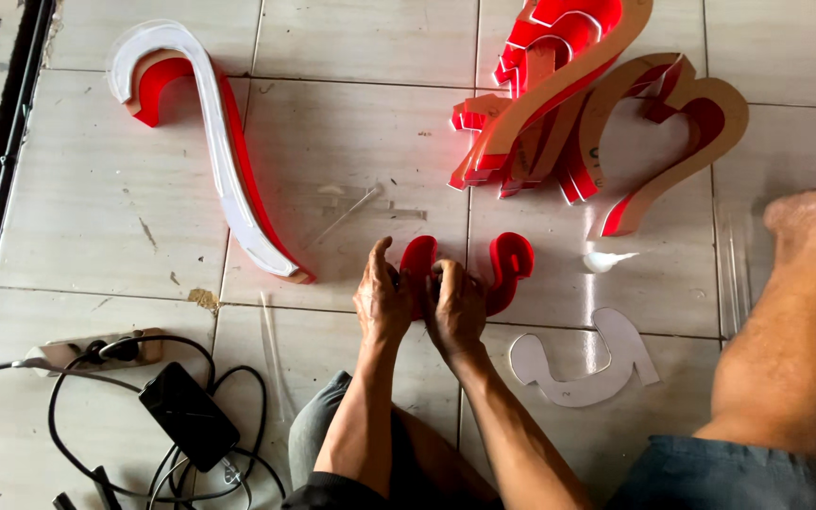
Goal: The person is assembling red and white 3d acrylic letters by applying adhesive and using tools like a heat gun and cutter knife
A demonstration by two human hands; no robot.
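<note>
Hands are gripping a small red channel letter (484,274) lying on the tiled floor (351,123): the left hand (382,300) is curling around its left end, the right hand (455,307) is closing over its middle. A white cut-out (583,364) is lying just right of them, a stack of red letters (569,104) beyond.
</note>
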